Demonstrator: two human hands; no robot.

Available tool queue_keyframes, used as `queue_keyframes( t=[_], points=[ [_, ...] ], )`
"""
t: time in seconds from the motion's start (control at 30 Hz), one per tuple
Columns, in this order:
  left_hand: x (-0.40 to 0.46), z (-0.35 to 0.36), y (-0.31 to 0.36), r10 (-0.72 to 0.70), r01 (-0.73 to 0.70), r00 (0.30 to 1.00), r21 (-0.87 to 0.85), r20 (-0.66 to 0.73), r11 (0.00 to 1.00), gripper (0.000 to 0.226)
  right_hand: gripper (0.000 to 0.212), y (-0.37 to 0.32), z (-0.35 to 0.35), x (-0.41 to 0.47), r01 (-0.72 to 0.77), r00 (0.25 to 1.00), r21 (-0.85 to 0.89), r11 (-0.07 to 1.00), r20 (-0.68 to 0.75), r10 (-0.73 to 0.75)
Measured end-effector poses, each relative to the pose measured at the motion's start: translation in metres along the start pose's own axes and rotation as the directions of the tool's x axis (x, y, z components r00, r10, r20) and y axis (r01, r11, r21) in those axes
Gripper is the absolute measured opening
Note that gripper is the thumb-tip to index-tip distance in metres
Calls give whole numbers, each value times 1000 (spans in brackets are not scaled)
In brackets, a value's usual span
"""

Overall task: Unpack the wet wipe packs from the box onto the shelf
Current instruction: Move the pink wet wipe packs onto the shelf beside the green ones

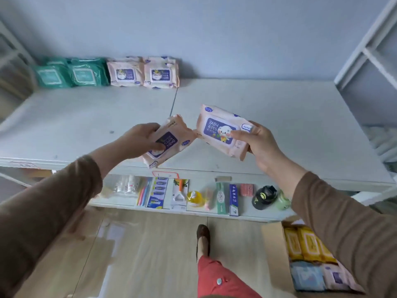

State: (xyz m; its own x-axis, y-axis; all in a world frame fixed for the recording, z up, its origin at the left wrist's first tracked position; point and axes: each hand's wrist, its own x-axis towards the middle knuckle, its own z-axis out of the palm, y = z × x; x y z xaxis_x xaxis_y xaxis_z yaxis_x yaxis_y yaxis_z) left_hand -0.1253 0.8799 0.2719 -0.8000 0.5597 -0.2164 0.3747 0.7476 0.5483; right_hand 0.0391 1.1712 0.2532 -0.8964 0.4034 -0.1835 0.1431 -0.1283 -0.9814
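Pale blue wall backs a wide white shelf (86, 117) whose top is mostly bare. Against the wall at the back left stand two teal wet wipe packs (72, 74) and, just beside them to the right, two peach wet wipe packs with purple label panels (142, 72); their print is too blurred to read.

Above the shelf's front half, the left hand (137, 139) is clamped on a peach plastic wipe pack (168, 140), thumb laid across its purple label, which reads "BABY WIPES" turned sideways. The right hand (258, 143) grips a second peach pack (221, 131) by its right end, thumb on the front; its purple panel reads "BABY WIPES" beside a cartoon bear. The two packs are held in the air with their near corners almost meeting; whether they touch is hard to say. Both forearms wear brown sleeves (348, 229).

On a lower white shelf (120, 204) lie small goods: toothbrushes, carded items, boxed tubes, a black bottle cap, their writing not legible. At the lower right on the wooden floor (150, 254), an open cardboard box (274, 239) holds yellow packs (305, 244) in a row, with a blue pack (307, 276) and a pale one below them.
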Motion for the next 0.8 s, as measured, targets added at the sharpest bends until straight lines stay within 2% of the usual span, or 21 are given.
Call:
queue_keyframes(
  t=[0.13, 0.27, 0.43, 0.57, 0.7, 0.8],
  points=[
    [66, -50, -40, -37, 38, 999, 104, -7, 994, 25, 26, -8, 50, 94, -23, 999, -20, 1000, 33, 24],
    [126, -93, -84, -86, 103, 992, 191, -94, 976, 29, 22, -19, 101, 176, -55, 997, -40, 998, 55, 58],
    [191, -135, -141, -110, 136, 985, 204, -133, 969, 31, 20, -31, 160, 257, -72, 996, -11, 997, 61, 72],
    [243, -163, -172, -83, 100, 993, 227, -83, 969, 32, 23, -31, 191, 306, -100, 994, -10, 995, 41, 101],
    [296, -182, -192, -2, 2, 1000, 236, 1, 972, 35, 19, -27, 215, 341, -116, 990, -71, 991, 72, 121],
    [331, -189, -205, 28, -33, 999, 216, 25, 976, 40, 26, -15, 233, 370, -95, 995, -130, 987, -45, 90]
  ],
)
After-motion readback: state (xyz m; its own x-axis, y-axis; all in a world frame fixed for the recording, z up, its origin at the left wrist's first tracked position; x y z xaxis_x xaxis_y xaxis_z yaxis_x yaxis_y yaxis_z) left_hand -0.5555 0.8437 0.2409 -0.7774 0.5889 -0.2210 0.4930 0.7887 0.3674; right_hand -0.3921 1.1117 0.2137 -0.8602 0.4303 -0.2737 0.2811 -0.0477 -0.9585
